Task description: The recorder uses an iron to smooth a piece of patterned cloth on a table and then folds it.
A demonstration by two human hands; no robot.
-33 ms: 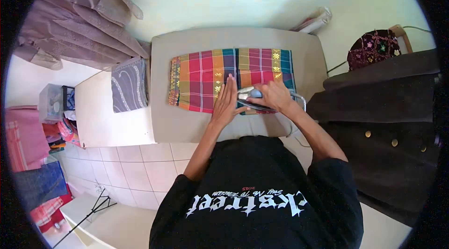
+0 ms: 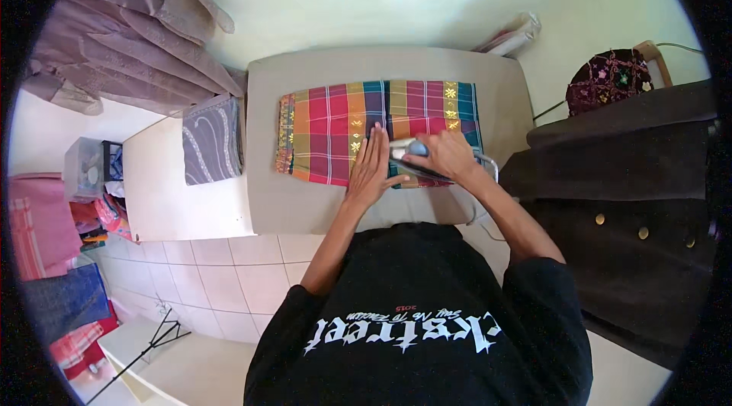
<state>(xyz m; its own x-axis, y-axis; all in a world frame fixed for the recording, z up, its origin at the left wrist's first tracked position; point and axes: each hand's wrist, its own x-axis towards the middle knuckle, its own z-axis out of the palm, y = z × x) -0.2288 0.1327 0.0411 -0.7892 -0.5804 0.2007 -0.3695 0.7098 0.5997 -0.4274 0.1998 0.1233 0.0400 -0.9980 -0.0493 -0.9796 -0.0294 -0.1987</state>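
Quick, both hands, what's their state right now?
Left hand: open, holding nothing, fingers laid flat on the plaid cloth.
Right hand: closed around the handle of the iron.

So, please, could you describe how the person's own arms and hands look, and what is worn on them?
The left hand and right hand are bare, with no gloves or watch visible. The forearms are uncovered; loose black sleeves end near the elbows, part of a black shirt with white lettering.
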